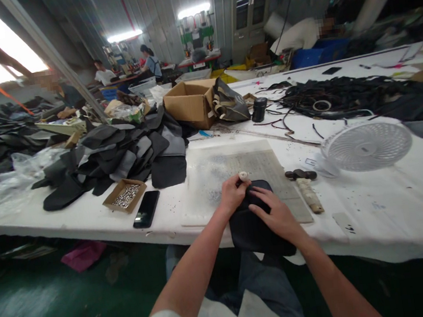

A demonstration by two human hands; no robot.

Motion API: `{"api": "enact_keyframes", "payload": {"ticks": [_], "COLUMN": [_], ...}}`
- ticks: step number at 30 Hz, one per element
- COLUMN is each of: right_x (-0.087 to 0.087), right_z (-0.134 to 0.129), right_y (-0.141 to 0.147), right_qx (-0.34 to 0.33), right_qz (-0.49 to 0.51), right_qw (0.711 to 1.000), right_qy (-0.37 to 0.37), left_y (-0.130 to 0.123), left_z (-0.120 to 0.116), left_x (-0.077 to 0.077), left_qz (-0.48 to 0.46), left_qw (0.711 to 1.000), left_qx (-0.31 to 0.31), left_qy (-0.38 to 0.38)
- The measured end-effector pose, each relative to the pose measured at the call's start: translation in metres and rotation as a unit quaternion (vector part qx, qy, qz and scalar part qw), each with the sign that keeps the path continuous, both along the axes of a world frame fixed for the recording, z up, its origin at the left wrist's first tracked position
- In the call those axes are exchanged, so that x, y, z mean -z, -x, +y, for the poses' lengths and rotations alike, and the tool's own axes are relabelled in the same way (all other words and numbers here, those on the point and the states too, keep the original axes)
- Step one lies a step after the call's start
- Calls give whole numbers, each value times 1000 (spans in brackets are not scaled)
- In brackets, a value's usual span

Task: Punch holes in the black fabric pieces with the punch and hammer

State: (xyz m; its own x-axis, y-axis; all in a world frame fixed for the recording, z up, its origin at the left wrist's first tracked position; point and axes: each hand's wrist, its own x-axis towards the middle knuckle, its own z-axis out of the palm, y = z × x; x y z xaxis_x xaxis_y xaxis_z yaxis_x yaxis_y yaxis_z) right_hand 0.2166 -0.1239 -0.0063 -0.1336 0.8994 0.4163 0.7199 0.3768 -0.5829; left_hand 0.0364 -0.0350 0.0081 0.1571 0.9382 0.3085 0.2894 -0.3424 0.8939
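My left hand (233, 194) is closed around a small upright tool with a pale round top (243, 176), perhaps a punch; its lower end is hidden by my fingers. Under it lies a black leather-like piece (255, 233), partly over the table's front edge. My right hand (274, 211) rests on this piece with fingers stretched out, close to the tool. Beneath the piece is a worn, pale board (202, 180). Just right of the board's edge lies a hammer (309, 193) with a wrapped handle.
Left are a small box of shiny metal bits (124, 197), a phone (147, 209) and a heap of black pieces (118, 154). A white fan (368, 147) lies right. Behind stand a cardboard box (189, 104) and a pile of black straps (327, 98). Other people work farther back.
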Motion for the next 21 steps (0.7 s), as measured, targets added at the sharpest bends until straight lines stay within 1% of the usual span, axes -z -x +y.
{"api": "enact_keyframes", "payload": {"ticks": [1, 2, 3, 4, 5, 6, 7, 8, 9, 11, 13, 15, 17, 18, 20, 21], "right_x": [-4, -8, -11, -14, -16, -17, -18, -18, -19, -23, -30, -41, -57, -67, -95, -112], "right_z": [2, 3, 4, 5, 5, 6, 7, 9, 12, 17, 23, 28, 28, 26, 16, 10], "right_y": [-14, -30, -46, -61, -75, -88, -97, -104, -108, -111, -110, -108, -104, -101, -89, -81], "right_qx": [29, 84, 158, 233, 289, 318, 322, 311, 294, 281, 298, 310, 297, 279, 213, 174], "right_qz": [14, 5, -30, -82, -140, -189, -218, -228, -227, -202, -171, -138, -89, -47, 86, 152], "right_qw": [999, 996, 987, 969, 947, 926, 912, 905, 904, 907, 905, 903, 913, 922, 942, 948], "right_qy": [-9, -19, -21, -8, 26, 76, 132, 178, 210, 239, 252, 263, 265, 263, 244, 220], "left_y": [0, 0, 0, 0, 0, 0, 0, 0, 0, 0, 1, 1, 1, 1, 1, 0], "left_z": [-1, -1, -2, -2, -3, -3, -3, -3, -3, -2, -2, -3, -3, -3, -1, -1], "left_x": [0, 0, 1, 1, 2, 2, 3, 4, 4, 4, 5, 6, 7, 7, 8, 8], "left_qz": [-5, -10, -13, -15, -15, -16, -15, -15, -15, -15, -14, -10, -4, -2, 4, 10], "left_qw": [1000, 1000, 1000, 1000, 1000, 1000, 1000, 1000, 1000, 1000, 1000, 1000, 1000, 1000, 1000, 1000], "left_qx": [2, 3, 5, 6, 6, 5, 4, 2, 0, -4, -7, -10, -11, -10, -10, -13], "left_qy": [-2, -4, -7, -8, -8, -5, -2, 1, 5, 9, 6, 0, -6, -8, -11, -11]}}
